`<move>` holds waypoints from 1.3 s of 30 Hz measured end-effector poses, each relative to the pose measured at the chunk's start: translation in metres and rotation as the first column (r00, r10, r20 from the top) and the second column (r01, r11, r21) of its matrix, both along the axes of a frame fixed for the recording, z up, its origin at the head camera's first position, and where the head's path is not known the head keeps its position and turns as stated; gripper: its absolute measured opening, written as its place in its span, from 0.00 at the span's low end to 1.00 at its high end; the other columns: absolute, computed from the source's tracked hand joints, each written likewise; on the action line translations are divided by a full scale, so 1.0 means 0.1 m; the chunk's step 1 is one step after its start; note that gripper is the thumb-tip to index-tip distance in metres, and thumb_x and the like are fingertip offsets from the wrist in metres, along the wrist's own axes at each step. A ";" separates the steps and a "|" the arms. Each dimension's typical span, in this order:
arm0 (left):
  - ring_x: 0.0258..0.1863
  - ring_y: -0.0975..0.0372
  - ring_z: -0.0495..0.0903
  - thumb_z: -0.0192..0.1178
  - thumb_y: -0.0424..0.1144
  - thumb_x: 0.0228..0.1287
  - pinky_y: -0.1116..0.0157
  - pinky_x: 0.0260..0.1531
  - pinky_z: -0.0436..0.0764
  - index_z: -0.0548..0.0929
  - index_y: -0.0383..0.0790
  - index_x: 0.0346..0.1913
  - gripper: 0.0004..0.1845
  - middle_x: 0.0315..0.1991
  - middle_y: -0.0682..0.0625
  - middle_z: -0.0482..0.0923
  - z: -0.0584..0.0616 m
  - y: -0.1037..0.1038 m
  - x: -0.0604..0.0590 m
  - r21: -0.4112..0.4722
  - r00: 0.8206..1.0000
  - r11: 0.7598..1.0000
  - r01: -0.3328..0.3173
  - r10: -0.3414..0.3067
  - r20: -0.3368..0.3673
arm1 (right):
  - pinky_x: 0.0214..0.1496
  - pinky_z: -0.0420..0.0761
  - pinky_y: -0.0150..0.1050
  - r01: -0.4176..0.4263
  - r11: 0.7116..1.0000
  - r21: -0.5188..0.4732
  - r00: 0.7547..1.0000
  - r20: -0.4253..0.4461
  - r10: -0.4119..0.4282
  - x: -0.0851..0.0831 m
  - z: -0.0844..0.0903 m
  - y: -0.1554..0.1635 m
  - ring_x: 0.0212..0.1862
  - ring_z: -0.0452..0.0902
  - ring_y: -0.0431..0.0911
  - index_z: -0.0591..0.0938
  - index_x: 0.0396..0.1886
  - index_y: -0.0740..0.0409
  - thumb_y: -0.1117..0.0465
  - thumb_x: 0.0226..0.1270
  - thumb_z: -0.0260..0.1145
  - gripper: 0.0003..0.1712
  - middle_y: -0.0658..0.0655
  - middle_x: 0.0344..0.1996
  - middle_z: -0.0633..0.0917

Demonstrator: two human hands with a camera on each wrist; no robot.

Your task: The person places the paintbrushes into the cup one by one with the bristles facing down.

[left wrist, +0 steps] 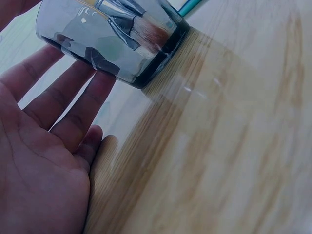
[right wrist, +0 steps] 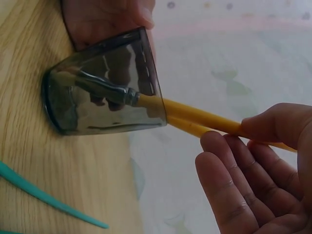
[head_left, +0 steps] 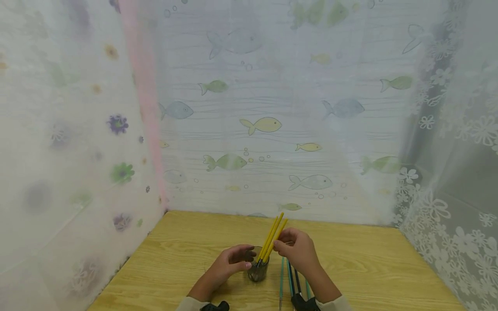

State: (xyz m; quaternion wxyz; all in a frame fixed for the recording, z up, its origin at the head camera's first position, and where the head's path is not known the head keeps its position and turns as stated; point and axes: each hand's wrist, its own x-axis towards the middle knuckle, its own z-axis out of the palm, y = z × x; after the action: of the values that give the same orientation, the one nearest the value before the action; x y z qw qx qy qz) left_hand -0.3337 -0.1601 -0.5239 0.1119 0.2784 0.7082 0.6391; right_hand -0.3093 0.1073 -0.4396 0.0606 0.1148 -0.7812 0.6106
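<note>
A smoky grey glass cup stands upright on the table and holds yellow-handled paintbrushes, bristles down. My left hand holds the cup from its left side, thumb in front and fingers behind. The left wrist view shows its fingertips against the glass, with brown and pale bristles visible through the wall. Above the rim, my right hand pinches a yellow handle between thumb and fingers. That brush's metal collar and bristles are inside the cup in the right wrist view.
Teal-handled brushes and dark-handled ones lie on the wooden table, right of the cup and partly under my right forearm. Fish-patterned sheeting hangs behind the table, with flowered sheets at both sides.
</note>
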 end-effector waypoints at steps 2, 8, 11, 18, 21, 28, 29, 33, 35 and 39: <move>0.70 0.42 0.74 0.56 0.36 0.79 0.68 0.58 0.80 0.67 0.37 0.77 0.28 0.72 0.35 0.72 0.00 0.00 0.00 -0.003 1.000 1.000 0.001 -0.001 -0.003 | 0.39 0.89 0.40 0.010 1.000 0.001 1.000 0.006 -0.010 -0.02 -0.02 0.00 0.39 0.90 0.50 0.85 0.49 0.65 0.62 0.67 0.74 0.15 0.58 0.38 0.89; 0.70 0.45 0.73 0.56 0.37 0.79 0.68 0.60 0.79 0.65 0.38 0.79 0.29 0.72 0.37 0.72 -0.02 0.00 -0.02 -0.025 1.000 1.000 0.013 -0.013 -0.011 | 0.40 0.90 0.43 0.008 1.000 0.006 1.000 0.021 -0.008 -0.03 -0.04 0.01 0.39 0.90 0.49 0.84 0.50 0.66 0.61 0.68 0.73 0.16 0.58 0.38 0.89; 0.70 0.47 0.74 0.56 0.38 0.79 0.69 0.60 0.78 0.65 0.38 0.79 0.29 0.72 0.39 0.73 -0.02 0.00 -0.04 -0.037 1.000 0.999 0.013 -0.014 -0.022 | 0.42 0.90 0.44 -0.001 1.000 0.008 1.000 0.022 0.001 -0.02 -0.02 0.02 0.39 0.90 0.49 0.84 0.51 0.67 0.60 0.68 0.74 0.17 0.59 0.38 0.88; 0.70 0.44 0.73 0.56 0.36 0.79 0.67 0.61 0.78 0.66 0.37 0.78 0.29 0.72 0.36 0.72 -0.03 0.00 -0.05 -0.018 0.999 0.999 0.030 -0.031 -0.043 | 0.40 0.90 0.43 -0.019 1.000 0.015 0.999 0.032 0.019 -0.04 -0.02 0.04 0.39 0.90 0.51 0.84 0.52 0.68 0.60 0.69 0.73 0.18 0.60 0.39 0.89; 0.71 0.42 0.72 0.55 0.34 0.78 0.68 0.63 0.77 0.67 0.36 0.77 0.28 0.73 0.36 0.71 -0.03 0.00 -0.05 0.001 0.998 0.999 0.042 -0.042 -0.046 | 0.41 0.90 0.43 -0.041 0.999 0.020 0.998 0.044 0.041 -0.04 -0.01 0.06 0.41 0.90 0.53 0.83 0.53 0.68 0.60 0.71 0.71 0.18 0.62 0.41 0.88; 0.71 0.45 0.73 0.56 0.34 0.78 0.66 0.63 0.78 0.68 0.37 0.77 0.27 0.73 0.36 0.70 -0.05 0.01 -0.06 0.036 0.998 0.998 0.059 -0.058 -0.027 | 0.44 0.89 0.48 -0.044 0.997 0.058 0.999 0.036 0.042 -0.03 0.00 0.15 0.43 0.89 0.53 0.84 0.52 0.64 0.60 0.74 0.67 0.14 0.62 0.43 0.88; 0.70 0.45 0.74 0.56 0.33 0.78 0.66 0.63 0.78 0.68 0.37 0.77 0.28 0.73 0.36 0.70 -0.05 0.01 -0.06 0.036 0.998 0.998 0.057 -0.056 -0.030 | 0.44 0.89 0.48 -0.042 0.997 0.065 0.999 0.032 0.040 -0.04 0.00 0.17 0.43 0.89 0.54 0.85 0.52 0.64 0.59 0.74 0.67 0.14 0.62 0.42 0.88; 0.69 0.46 0.75 0.58 0.33 0.77 0.66 0.62 0.79 0.67 0.35 0.76 0.29 0.72 0.36 0.72 -0.06 0.00 -0.05 0.024 0.998 0.999 0.042 -0.041 -0.041 | 0.43 0.89 0.46 -0.026 0.994 0.106 0.999 0.023 0.024 -0.07 0.00 0.25 0.42 0.89 0.53 0.85 0.49 0.61 0.59 0.74 0.68 0.11 0.57 0.39 0.88; 0.70 0.46 0.75 0.58 0.33 0.77 0.66 0.62 0.79 0.67 0.34 0.77 0.29 0.72 0.36 0.72 -0.06 0.00 -0.05 0.019 0.999 0.999 0.041 -0.041 -0.035 | 0.42 0.89 0.45 -0.014 0.992 0.125 1.000 0.023 0.011 -0.08 0.00 0.29 0.42 0.89 0.52 0.86 0.49 0.61 0.60 0.73 0.68 0.11 0.56 0.39 0.88; 0.70 0.45 0.74 0.58 0.33 0.77 0.66 0.62 0.79 0.66 0.35 0.77 0.30 0.73 0.37 0.72 -0.04 -0.01 -0.05 0.020 0.999 0.999 0.039 -0.038 -0.022 | 0.42 0.89 0.47 0.017 0.991 0.136 0.999 0.040 -0.023 -0.10 0.01 0.39 0.42 0.89 0.53 0.86 0.48 0.61 0.62 0.73 0.68 0.09 0.56 0.39 0.88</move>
State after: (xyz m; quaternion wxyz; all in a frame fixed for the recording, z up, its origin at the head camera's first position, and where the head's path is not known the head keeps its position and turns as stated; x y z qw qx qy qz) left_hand -0.3385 -0.1610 -0.5279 0.1137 0.3001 0.6972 0.6411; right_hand -0.3195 0.1467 -0.4391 0.0425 0.0982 -0.8232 0.5576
